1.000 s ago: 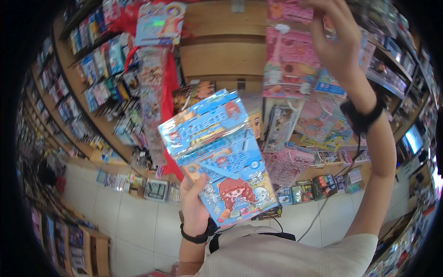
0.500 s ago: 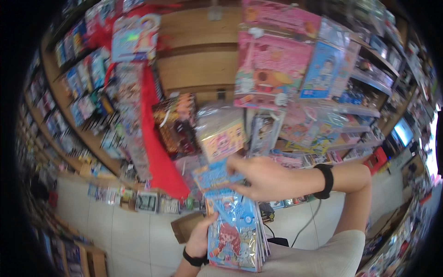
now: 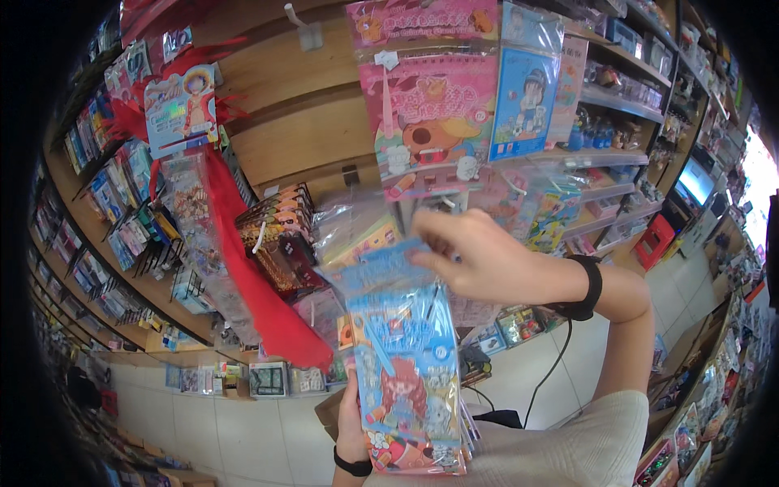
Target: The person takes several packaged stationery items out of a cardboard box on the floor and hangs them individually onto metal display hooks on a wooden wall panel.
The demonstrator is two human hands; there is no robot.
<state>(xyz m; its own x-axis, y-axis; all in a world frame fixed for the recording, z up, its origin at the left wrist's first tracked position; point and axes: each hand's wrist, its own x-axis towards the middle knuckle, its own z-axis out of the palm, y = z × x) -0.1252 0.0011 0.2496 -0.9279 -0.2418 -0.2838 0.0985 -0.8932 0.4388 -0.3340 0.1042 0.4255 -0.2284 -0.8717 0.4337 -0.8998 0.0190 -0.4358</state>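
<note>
A stack of blue coloring-book packs in clear plastic (image 3: 406, 373) lies against my front, its top pack showing a red-haired cartoon figure. My left hand (image 3: 350, 426) grips the stack along its left edge; most of its fingers are hidden beneath. My right hand (image 3: 483, 256) pinches the blue header card (image 3: 377, 269) at the top of the upper pack, thumb and fingers closed on its right corner. Just beyond the header hang clear-wrapped packs (image 3: 357, 223), partly covered by it. Farther right, a pink coloring-book pack (image 3: 434, 114) hangs on the display.
Ahead is a wooden slatted panel (image 3: 316, 138) with a bare white hook (image 3: 299, 24). A red cloth strip (image 3: 251, 280) hangs at the left beside dark brown packs (image 3: 284, 247). Crowded shelves curve round both sides. A black cable (image 3: 548, 377) trails over the tiled floor.
The view has shifted, so the display sits farther left and higher. My right hand has lifted slightly with the header card, and the top pack has come up with it.
</note>
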